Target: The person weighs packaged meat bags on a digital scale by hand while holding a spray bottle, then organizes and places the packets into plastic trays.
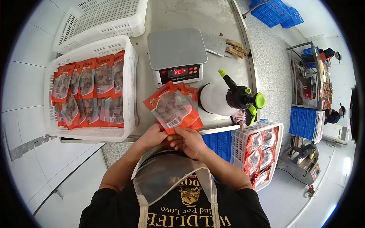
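The red packets are glossy and overlap in a loose fan, the front one tilted, with a clear window over dark brown contents and a white barcode near its lower edge; they lie just beyond both hands. The right hand is clamped on that lower edge, thumb on top, while the left hand bends against it, its fingertips partly hidden, so its grip cannot be told. Ahead of the hands, a scale glows red on the tabletop; right of them stands a white bottle
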Tool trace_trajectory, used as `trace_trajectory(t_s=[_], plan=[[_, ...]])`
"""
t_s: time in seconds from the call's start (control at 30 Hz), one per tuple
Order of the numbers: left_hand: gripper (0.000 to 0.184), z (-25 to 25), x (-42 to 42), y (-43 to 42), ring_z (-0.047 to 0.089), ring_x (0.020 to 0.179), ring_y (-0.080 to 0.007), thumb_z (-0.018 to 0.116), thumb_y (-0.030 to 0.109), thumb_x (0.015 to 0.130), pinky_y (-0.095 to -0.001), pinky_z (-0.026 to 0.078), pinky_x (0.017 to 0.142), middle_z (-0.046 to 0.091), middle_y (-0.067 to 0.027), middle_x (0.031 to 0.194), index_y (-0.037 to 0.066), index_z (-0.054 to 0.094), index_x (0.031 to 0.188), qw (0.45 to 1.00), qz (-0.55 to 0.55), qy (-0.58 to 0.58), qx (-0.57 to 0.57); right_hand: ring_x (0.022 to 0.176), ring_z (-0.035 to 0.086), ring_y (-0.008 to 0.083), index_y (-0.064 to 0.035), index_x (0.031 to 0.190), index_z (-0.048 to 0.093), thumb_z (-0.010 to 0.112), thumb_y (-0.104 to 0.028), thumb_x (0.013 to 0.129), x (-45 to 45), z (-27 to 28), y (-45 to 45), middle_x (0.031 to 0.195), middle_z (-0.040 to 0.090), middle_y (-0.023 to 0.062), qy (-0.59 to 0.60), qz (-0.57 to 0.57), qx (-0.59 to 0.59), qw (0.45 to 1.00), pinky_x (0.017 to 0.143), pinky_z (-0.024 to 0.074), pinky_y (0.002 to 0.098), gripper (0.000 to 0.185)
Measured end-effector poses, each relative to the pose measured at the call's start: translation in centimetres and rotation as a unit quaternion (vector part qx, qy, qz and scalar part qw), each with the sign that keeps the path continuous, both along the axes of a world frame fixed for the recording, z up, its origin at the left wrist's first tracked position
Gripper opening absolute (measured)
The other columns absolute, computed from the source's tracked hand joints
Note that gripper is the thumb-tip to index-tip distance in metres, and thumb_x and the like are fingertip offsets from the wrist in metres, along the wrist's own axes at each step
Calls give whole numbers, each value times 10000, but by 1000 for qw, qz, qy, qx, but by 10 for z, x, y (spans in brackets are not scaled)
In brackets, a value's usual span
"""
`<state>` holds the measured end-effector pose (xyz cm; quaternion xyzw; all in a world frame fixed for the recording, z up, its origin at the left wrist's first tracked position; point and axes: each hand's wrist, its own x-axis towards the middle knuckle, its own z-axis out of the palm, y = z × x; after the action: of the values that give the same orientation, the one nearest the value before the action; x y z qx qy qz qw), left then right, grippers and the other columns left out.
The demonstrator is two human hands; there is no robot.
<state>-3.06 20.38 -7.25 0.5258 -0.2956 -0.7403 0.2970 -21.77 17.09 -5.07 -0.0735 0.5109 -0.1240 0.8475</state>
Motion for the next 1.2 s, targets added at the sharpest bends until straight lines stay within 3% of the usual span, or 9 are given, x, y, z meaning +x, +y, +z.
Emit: trace_trajectory(t_s=[0.17, 0.3, 0.43, 0.6, 0.7, 0.77, 0.8, 0.9, 1.2], plan=[[282, -36, 18, 14, 599, 947, -104, 646, 176, 934, -287, 496, 820, 688, -27, 1052, 42, 673, 1181, 982, -96, -85, -142, 583, 651, 162, -32, 962, 683, 583, -314, 1019, -4, 4, 0, 792, 721, 94, 50, 140, -4, 989, 525, 505, 268, 304], [475, -34, 46, 34, 603, 1134, -173, 637, 268, 948, -358, 480, 962, 645, -38, 1260, 99, 535, 1380, 997, 19, 60, 36, 518, 512, 69, 3, 880, 678, 642, -346, 987, -32, 17, -15, 662, 625, 11, 314, 136, -278, 898, 482, 388, 219, 367], [528, -59, 52, 42, 596, 1208, -228, 598, 342, 967, -448, 488, 984, 610, -53, 1347, 135, 465, 1434, 949, 210, 159, 175, 1045, 574, 153, 5, 1168, 652, 630, -474, 975, -36, -15, -45, 1076, 665, 100, 346, 56, -280, 894, 948, 452, 340, 517], [463, -60, 47, 30, 595, 1234, -258, 576, 352, 1005, -506, 496, 996, 616, -75, 1348, 107, 506, 1391, 871, 329, 306, 201, 1168, 608, 209, 20, 1281, 621, 686, -507, 920, -27, -84, -54, 1177, 687, 110, 245, 30, -223, 943, 1015, 455, 354, 642], [387, -109, 36, 28, 663, 1111, -263, 600, 276, 1014, -474, 556, 950, 664, -109, 1248, 37, 562, 1316, 885, 342, 239, 207, 1074, 670, 224, 19, 1360, 539, 764, -389, 867, -33, -95, -58, 1227, 662, 136, 103, 198, -258, 940, 927, 544, 370, 678], [356, -126, 28, 29, 691, 1041, -253, 651, 202, 984, -431, 589, 904, 683, -125, 1182, -12, 591, 1263, 909, 307, 204, 195, 924, 714, 209, 25, 1127, 710, 840, -414, 761, -32, -53, -64, 1027, 736, 114, 177, 242, -208, 931, 822, 567, 357, 586], [342, -116, 24, 24, 697, 1022, -245, 683, 159, 962, -413, 600, 885, 688, -134, 1150, -42, 607, 1228, 912, 309, 207, 171, 897, 713, 200, 20, 1080, 732, 856, -444, 714, -42, -127, -52, 1002, 739, 131, 237, 257, -226, 909, 782, 563, 355, 604], [328, -121, 28, 32, 692, 1022, -229, 663, 161, 974, -381, 584, 875, 694, -101, 1159, 21, 598, 1263, 938, 299, 136, 111, 880, 695, 211, 29, 1135, 704, 846, -410, 729, -39, -108, -47, 983, 733, 133, 283, 287, -306, 863, 778, 555, 385, 615], [333, 20, 19, 66, 641, 836, -141, 736, 157, 914, -302, 511, 712, 659, -53, 1007, 0, 612, 1180, 971, 162, -169, 42, 939, 692, 310, 67, 1076, 664, 736, -263, 846, -70, -34, 31, 994, 712, 234, 99, 85, -234, 963, 825, 531, 399, 409]])
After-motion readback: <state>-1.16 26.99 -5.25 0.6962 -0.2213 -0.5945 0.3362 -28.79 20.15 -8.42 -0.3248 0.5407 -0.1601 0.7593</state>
